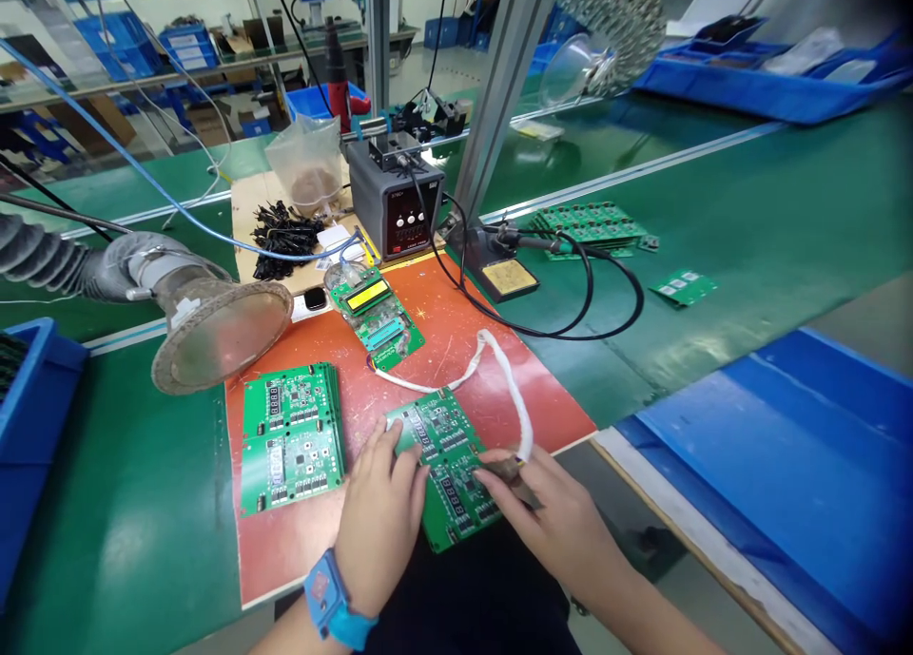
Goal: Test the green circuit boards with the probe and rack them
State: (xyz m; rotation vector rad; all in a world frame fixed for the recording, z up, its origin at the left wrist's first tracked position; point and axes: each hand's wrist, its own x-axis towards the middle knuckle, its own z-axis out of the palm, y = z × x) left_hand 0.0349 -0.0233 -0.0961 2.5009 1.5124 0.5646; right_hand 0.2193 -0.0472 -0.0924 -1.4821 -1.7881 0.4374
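Note:
A green circuit board panel [467, 427] with two black digit displays lies on the orange mat, its lower corner reaching past the table edge. My left hand [381, 503], with a blue wrist strap, holds the panel down at its left side, fingers bent over the top. Between thumb and fingers, my right hand [542, 498] pinches a small brownish probe head [505, 469] at the panel's right side. Whether its tip touches the board is hidden. From it a white sleeved cable [514, 389] loops back to a tester board [383, 317] with a lit yellow screen.
Stacked similar panels [292, 441] sit left of the panel in hand. A fume hose nozzle [221, 337] overhangs the mat. Behind are a soldering station [399, 203], iron stand [508, 277] and black leads [281, 241]. More boards [592, 225] and a blue tray [806, 446] are rightward.

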